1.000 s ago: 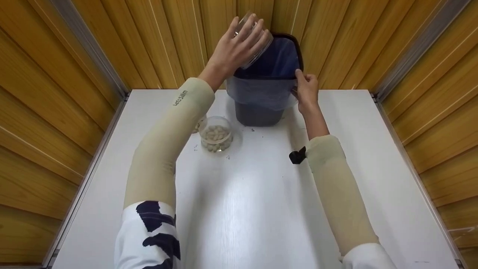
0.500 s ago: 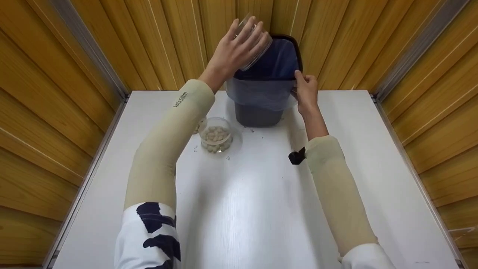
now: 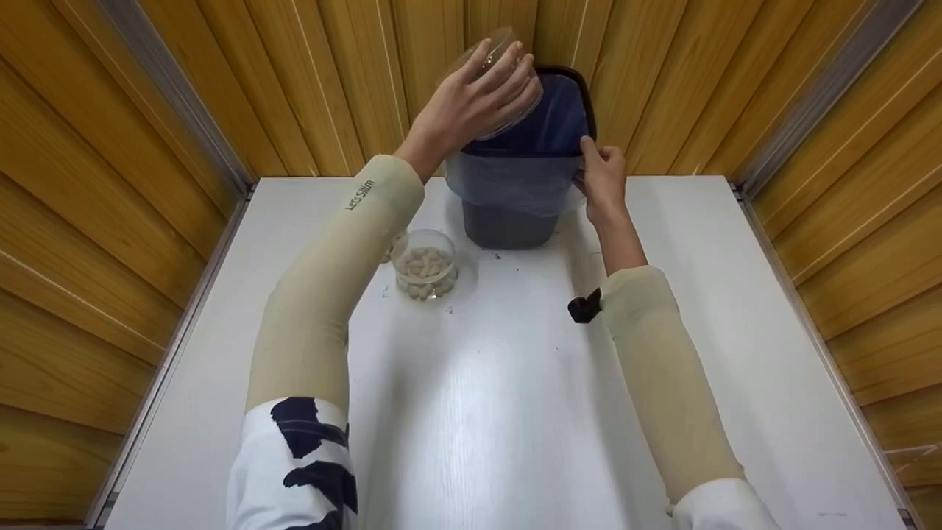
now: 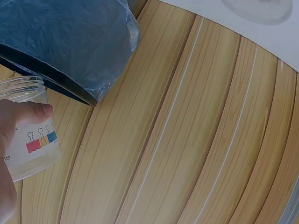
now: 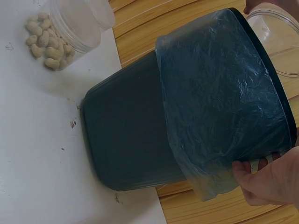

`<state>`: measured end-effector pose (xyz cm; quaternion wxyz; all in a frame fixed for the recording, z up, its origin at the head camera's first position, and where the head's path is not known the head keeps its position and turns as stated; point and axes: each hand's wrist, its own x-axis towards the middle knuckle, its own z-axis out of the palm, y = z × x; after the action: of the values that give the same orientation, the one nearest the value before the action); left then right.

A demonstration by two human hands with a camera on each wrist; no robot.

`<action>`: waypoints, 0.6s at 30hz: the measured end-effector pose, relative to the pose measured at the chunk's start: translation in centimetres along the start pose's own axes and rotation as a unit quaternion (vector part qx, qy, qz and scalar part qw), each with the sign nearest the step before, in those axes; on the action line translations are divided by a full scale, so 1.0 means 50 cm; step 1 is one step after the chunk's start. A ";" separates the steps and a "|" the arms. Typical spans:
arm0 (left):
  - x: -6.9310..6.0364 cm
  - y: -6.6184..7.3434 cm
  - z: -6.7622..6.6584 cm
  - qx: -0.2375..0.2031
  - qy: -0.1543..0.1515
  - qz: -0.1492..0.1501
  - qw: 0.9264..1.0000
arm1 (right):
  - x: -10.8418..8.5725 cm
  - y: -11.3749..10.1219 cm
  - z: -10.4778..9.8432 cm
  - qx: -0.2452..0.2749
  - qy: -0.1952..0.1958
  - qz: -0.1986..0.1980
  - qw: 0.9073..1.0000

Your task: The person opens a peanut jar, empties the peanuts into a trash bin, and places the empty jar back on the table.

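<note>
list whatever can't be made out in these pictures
Head view: the inside bottom of the bin, hidden behind its own front.
Head view: the tan thing just left of the tub, mostly hidden by the left sleeve.
Left wrist view: the jar's full label, cut off by the left hand and picture edge.
Right wrist view: dark specks, too small to identify.

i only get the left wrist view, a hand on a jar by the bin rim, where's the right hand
Observer: The right hand holds the bin at the right side of its rim.
Operator: and what's the bin standing on
Observer: It stands upright on the white table.
Operator: anything standing near it
Observer: Yes, another clear jar, with peanuts in it, to the bin's left and nearer the person.
</note>
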<state>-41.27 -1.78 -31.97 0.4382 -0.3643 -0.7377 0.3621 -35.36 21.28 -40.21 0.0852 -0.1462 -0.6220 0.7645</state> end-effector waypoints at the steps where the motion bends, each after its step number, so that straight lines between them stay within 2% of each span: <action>1: -0.001 0.001 0.001 -0.005 0.000 -0.004 1.000 | 0.001 0.000 0.001 -0.001 0.001 0.003 1.000; 3: -0.004 0.003 0.003 -0.022 0.000 -0.023 0.999 | 0.001 0.000 0.003 0.001 0.001 0.007 1.000; 5: -0.008 0.003 0.003 -0.065 -0.021 -0.061 0.996 | 0.002 0.000 0.005 0.002 0.001 0.011 1.000; 6: -0.009 0.002 0.002 -0.102 -0.037 -0.087 0.990 | 0.003 -0.001 0.007 0.004 0.001 0.013 1.000; 7: -0.010 0.001 0.001 -0.145 -0.058 -0.117 0.981 | 0.005 -0.001 0.008 0.006 0.001 0.016 1.000; 8: -0.012 0.000 0.000 -0.192 -0.080 -0.152 0.966 | 0.006 -0.002 0.009 0.007 0.001 0.016 1.000; 9: -0.014 -0.002 -0.002 -0.242 -0.103 -0.192 0.946 | 0.007 -0.003 0.010 0.007 0.001 0.016 1.000; 10: -0.015 -0.005 -0.004 -0.292 -0.120 -0.235 0.919 | 0.009 -0.003 0.010 0.011 0.000 0.018 1.000; 12: -0.020 -0.012 -0.008 -0.374 -0.145 -0.317 0.859 | 0.009 -0.004 0.012 0.018 -0.006 0.016 1.000; 14: -0.029 -0.019 -0.014 -0.430 -0.147 -0.389 0.801 | 0.009 -0.003 0.012 0.024 -0.016 0.016 0.999; 15: -0.034 -0.022 -0.017 -0.450 -0.141 -0.417 0.777 | 0.008 -0.003 0.011 0.029 -0.021 0.021 0.999; 17: -0.046 -0.028 -0.023 -0.476 -0.121 -0.457 0.742 | 0.008 -0.003 0.008 0.034 -0.029 0.029 0.999; 18: -0.053 -0.031 -0.026 -0.488 -0.107 -0.470 0.728 | 0.008 -0.004 0.005 0.034 -0.030 0.035 0.998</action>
<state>-39.51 -4.49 -31.22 0.2328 -0.0934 -0.9315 -0.2633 -35.82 21.20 -40.00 0.0446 -0.1416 -0.5920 0.7921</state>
